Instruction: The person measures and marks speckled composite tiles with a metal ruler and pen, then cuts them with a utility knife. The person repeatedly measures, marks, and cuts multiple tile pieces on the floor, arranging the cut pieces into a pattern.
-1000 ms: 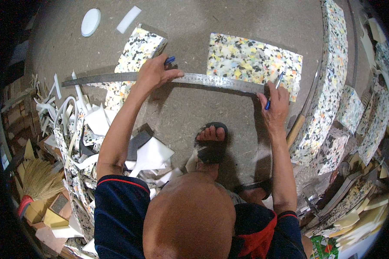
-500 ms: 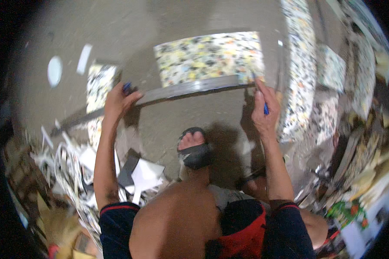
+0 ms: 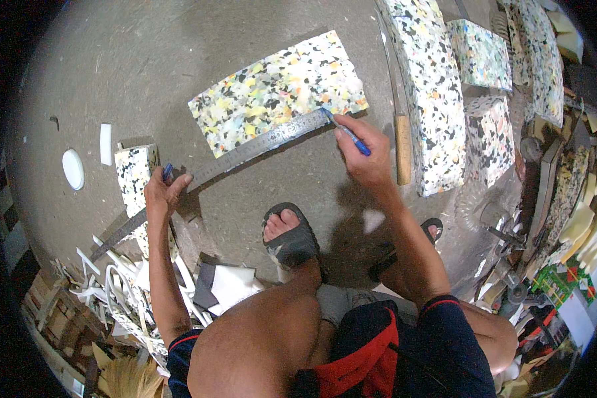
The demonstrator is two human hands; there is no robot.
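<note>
While the person squats on the concrete floor (image 3: 179,79), the items stand as follows.

Left hand (image 3: 162,192): fingers pressed down flat on the long steel ruler (image 3: 245,151), pinning its lower-left stretch; a small blue thing shows under the fingers, too hidden to name.

Right hand (image 3: 370,154): fingers closed around a blue pen (image 3: 348,132), tip at the ruler's upper-right end.

Steel ruler: lies slantwise across the floor, its upper-right end resting on the near edge of the speckled foam sheet (image 3: 278,89), its lower-left end running past a smaller foam piece (image 3: 134,174).

Speckled foam sheet: flat on the floor ahead of the sandalled foot (image 3: 288,235).

Long foam slab (image 3: 431,93): along the right side, a wooden-handled blade (image 3: 398,126) lying beside it.

White offcuts (image 3: 132,292): heaped at the lower-left edge of the floor. White disc (image 3: 73,169) and white strip (image 3: 105,143) at the left.

Handling note, as a judgement: the line will run true only if the left hand bears down firmly so the ruler cannot pivot, and the pen rides tight against the steel edge with light, even pressure, since soft foam drags a tip.
</note>
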